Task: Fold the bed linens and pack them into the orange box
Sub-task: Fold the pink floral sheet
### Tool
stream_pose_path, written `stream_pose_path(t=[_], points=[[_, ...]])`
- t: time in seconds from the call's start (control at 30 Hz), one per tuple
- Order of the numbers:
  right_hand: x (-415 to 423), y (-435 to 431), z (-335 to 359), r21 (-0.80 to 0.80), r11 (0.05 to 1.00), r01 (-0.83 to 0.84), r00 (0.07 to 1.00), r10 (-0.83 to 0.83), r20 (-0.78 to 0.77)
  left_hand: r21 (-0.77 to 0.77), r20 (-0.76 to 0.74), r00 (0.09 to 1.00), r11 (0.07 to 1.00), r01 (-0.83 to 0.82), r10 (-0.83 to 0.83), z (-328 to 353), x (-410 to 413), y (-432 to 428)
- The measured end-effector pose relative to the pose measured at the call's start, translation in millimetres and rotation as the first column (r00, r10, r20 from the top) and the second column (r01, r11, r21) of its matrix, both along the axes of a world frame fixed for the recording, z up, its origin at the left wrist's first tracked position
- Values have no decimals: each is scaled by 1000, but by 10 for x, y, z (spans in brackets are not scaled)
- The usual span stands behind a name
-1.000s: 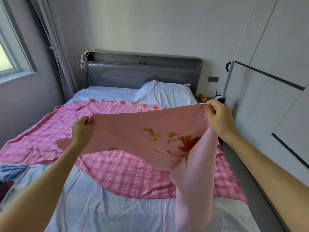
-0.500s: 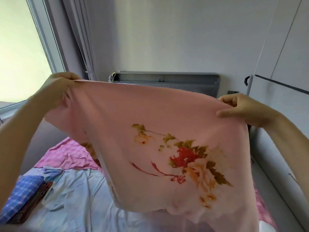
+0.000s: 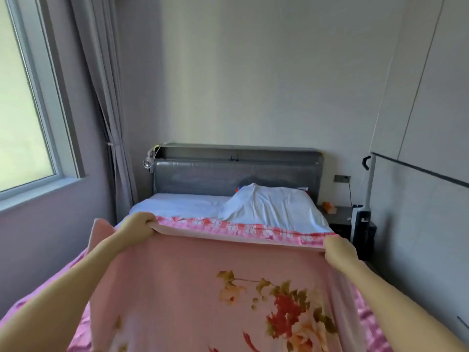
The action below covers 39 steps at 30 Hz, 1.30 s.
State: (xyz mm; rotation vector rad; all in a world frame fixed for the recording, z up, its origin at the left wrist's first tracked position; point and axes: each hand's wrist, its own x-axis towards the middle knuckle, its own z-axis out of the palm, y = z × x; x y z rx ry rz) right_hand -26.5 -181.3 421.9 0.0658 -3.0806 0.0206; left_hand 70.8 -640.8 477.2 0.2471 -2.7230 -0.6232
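**Head view.** The person stands at the foot of the bed, both bare arms stretched fwd.

- **Hands:** The left hand (image 3: 138, 226) grips the far left corner of a pink flowered sheet (image 3: 193, 288), fingers curled tight over the hem. The right hand (image 3: 338, 251) grips the far right corner the same way, knuckles up.
- **Task item:** The flowered sheet is pulled taut btw. the two hands, its far edge approx. level. It spreads back toward the camera over the lower bed. A red-and-cream flower print w/ olive leaves sits on its right half. A loose flap sticks up just left of the left wrist. Whether the sheet rests on the bed or is held just above it cannot be told.
- **Bed:** A pink checked sheet (image 3: 253, 228) lies across the bed, showing past the far edge and at both sides. Beyond it are a white fitted sheet (image 3: 177, 205) and a white pillow (image 3: 269, 207), the pillow on the right against the grey headboard (image 3: 236, 176). A clip lamp (image 3: 148, 162) hangs at the headboard's left end.
- **Room, left:** window (image 3: 22, 110) and grey curtain (image 3: 106, 97), tied back.
- **Room, right:** dark nightstand (image 3: 340, 219) w/ a small orange object (image 3: 329, 207) on top. An upright vacuum (image 3: 363, 219) stands just beside it, and pale wardrobe doors (image 3: 431, 148) run along the wall.
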Motion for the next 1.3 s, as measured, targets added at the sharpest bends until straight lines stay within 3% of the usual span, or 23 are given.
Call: stream_pose_path(t=[0.07,0.13,0.23,0.27,0.37,0.5,0.6,0.77,0.87,0.93,1.1,1.2,1.3], points=[[-428,-214,887,-143,989,33,951,-75,-299,-28,-270,962,999,-41,32,672,-427,-201],[-595,-385,1923,-164,985,-53,747,-70,-662,-40,-596,803,998,-51,17,1652,-835,-512],[-447,-495,3057,-224,963,-149,430,-141,-892,-31,-827,562,999,8,-30,2741,-1102,-904],[-437,-473,3273,-233,961,-151,382,-160,-910,-28,-853,521,999,16,-32,2993,-1124,-1022],[-411,-328,3474,-281,939,-198,363,-196,-911,-124,-868,487,992,-26,-96,3399,-1094,-1262],[-313,-219,2983,-293,884,-365,468,-98,-878,-72,-822,562,996,56,-91,3017,-1026,-1450],[-206,-139,2356,-313,832,-457,597,25,-802,-96,-730,669,990,106,-142,2354,-830,-1454],[68,22,1059,-310,841,-443,782,194,-592,-136,-437,891,988,69,-123,1098,-317,-1341],[282,56,271,-364,833,-416,855,223,-467,-90,-233,971,995,40,-60,369,139,-1118],[456,103,-333,-427,837,-343,927,227,-299,-39,-78,997,999,-8,5,-221,466,-964],[1143,222,-1435,-431,871,-234,958,282,51,79,338,939,993,-89,57,-1540,1212,-816],[1588,292,-2045,-326,913,-246,896,343,282,-24,582,809,996,-84,82,-2213,1622,-814],[1964,305,-2613,-191,930,-313,797,367,479,-165,730,674,986,15,112,-2744,1950,-806]])
